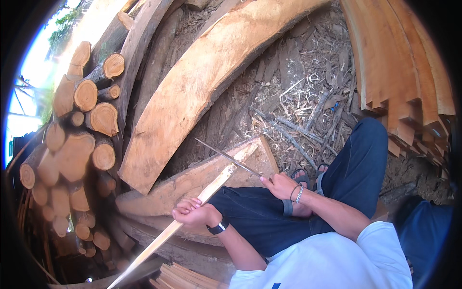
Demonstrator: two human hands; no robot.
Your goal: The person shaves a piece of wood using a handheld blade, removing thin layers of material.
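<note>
My left hand (195, 212) is closed round a long pale wooden stick (162, 236), which runs from the lower left up to a slab in front of me. My right hand (280, 186) grips the handle of a long, thin-bladed knife (217, 150), its handle mostly hidden by the fingers. The blade lies across the stick close to its far end, where the wood looks freshly cut. Beneath that end is the pale, pointed wooden slab (192, 186), next to my legs.
Cut logs (103, 119) are stacked on the left. A large curved plank (202, 77) lies beyond the slab. Shavings (301, 96) and sticks (298, 131) litter the ground. Stacked reddish boards (390, 62) stand at right, and thin wooden strips (185, 278) lie at the lower edge.
</note>
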